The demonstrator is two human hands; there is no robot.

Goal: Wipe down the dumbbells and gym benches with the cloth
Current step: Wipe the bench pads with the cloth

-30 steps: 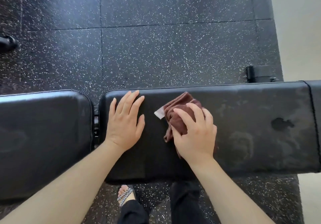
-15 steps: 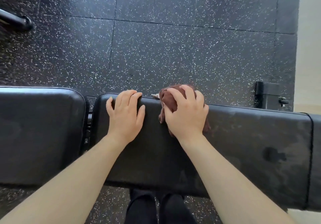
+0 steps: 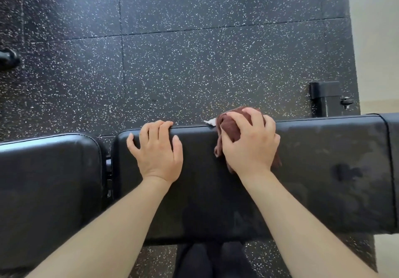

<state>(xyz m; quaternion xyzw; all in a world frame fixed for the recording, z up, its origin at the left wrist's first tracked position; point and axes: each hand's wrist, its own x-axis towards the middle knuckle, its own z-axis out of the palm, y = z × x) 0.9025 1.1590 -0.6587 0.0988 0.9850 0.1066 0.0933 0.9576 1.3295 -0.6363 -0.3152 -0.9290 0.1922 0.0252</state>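
A black padded gym bench runs across the view in two pads: a long back pad [image 3: 323, 169] and a seat pad [image 3: 47, 187] at the left, with a gap between them. My right hand [image 3: 250, 146] presses a bunched brown cloth [image 3: 231, 126] with a white tag onto the far edge of the long pad. My left hand [image 3: 157, 150] lies flat on the same pad near its left end, fingertips curled over the far edge. Damp smears show on the pad to the right. No dumbbell is clearly in view.
Black speckled rubber floor tiles [image 3: 172, 61] lie beyond the bench. A black metal bench foot [image 3: 326, 98] stands behind the right part. A dark rounded object [image 3: 8, 58] sits at the far left edge. Pale floor [image 3: 375, 40] runs along the right. My dark trouser legs [image 3: 211, 260] show below.
My right hand has carried the cloth from the middle of the pad to its far edge. My left hand slid forward until its fingers hooked that edge.
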